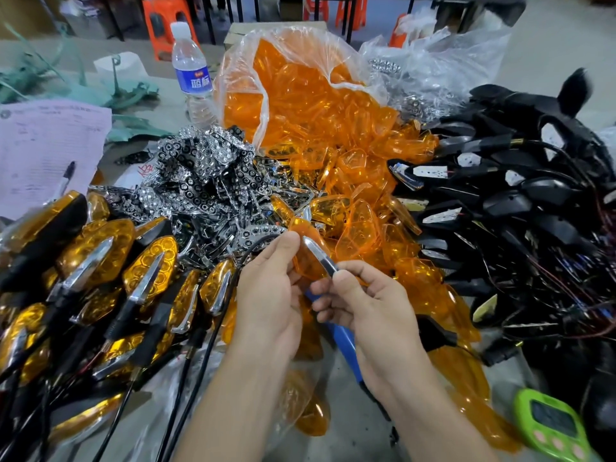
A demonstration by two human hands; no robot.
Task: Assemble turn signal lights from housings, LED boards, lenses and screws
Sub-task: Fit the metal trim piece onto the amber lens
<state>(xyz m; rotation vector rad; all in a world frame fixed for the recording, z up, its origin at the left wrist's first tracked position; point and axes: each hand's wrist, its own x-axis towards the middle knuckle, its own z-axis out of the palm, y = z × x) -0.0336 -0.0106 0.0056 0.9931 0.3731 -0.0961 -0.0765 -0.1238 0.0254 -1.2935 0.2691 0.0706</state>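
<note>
Head view: pinching orange lens (308,266) in left hand (266,295), pinching chrome strip (320,256) in right hand (370,311), laid along lens to seat it, likely; held just over lens pile (350,161)

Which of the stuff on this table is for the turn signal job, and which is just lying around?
For the job: orange lens in left hand, chrome trim in right hand, lens pile, reflectors, black housings, finished lights.
Lying about: water bottle, pink form, pen, green timer.

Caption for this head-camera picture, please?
Left hand and right hand hold a chrome strip against an orange lens, amid piles of parts.
</note>
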